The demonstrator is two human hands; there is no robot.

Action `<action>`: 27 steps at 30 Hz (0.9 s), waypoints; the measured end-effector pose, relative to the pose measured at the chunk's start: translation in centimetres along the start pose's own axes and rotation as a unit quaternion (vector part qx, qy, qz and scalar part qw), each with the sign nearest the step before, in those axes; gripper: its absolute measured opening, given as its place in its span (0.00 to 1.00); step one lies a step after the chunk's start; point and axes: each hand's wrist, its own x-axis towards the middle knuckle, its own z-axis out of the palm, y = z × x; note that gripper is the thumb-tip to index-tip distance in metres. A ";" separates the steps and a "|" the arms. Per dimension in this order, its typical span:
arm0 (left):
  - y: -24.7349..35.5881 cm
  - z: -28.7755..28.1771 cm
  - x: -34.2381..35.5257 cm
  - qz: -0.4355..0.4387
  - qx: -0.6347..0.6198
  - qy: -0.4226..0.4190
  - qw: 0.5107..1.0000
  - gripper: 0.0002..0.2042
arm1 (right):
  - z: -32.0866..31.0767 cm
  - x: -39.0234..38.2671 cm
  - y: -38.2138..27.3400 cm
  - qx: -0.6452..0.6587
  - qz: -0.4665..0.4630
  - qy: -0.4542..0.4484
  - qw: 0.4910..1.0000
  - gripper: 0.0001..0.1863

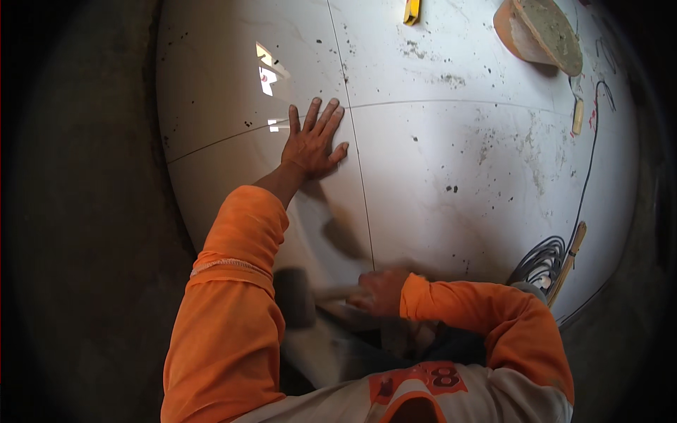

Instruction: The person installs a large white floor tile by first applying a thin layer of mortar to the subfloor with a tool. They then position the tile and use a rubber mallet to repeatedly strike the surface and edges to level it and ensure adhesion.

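Two bare hands are spread across pale, marble-veined floor tiles [211, 84]. Nearest, the right hand [381, 291] is closed round the handle of a dark-headed mallet [294, 297]; motion blur hides whether the head touches anything, but it appears just beside the left sleeve [236, 303], so a swing drifting outward could knock that arm. Beyond, the left hand [315, 144] lies flat, fingers fanned and gripping nothing, its palm on the near-left tile [204, 176] and fingertips across the cross joint. A blow landing too far forward might catch those fingers; one too hard or off-centre might chip a corner or leave neighbouring tiles uneven.

On the right, the coiled black cable [530, 262] and a bundle of thin sticks [568, 264] crowd the tiles' margin, where the cable's loose run could snag a sleeve. The near-right tile [423, 169] offers the widest working room, though gritty crumbs could scratch it under a sliding palm. Leftward, the tiling stops at dark floor [77, 211], limiting support. Farther off stand a wooden-handled trowel [578, 113], a terracotta-coloured tub [511, 32] of grey paste and a yellow tool [412, 12].
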 end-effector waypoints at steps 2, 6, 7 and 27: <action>0.0 0.0 0.1 -0.001 0.008 0.007 1.000 0.35 | -0.3 0.0 2.2 -0.043 -0.095 -0.031 0.994 0.31; 0.0 0.0 0.6 0.006 -0.007 0.019 1.000 0.34 | -3.6 1.7 1.3 -0.101 0.035 -0.144 0.984 0.32; -0.3 0.0 0.2 0.004 -0.007 0.019 1.000 0.34 | -3.5 1.7 -0.2 -0.092 0.075 -0.135 0.984 0.33; -0.1 0.4 0.2 0.016 -0.020 0.031 0.999 0.35 | -3.1 1.1 2.3 -0.030 -0.182 -0.189 0.964 0.33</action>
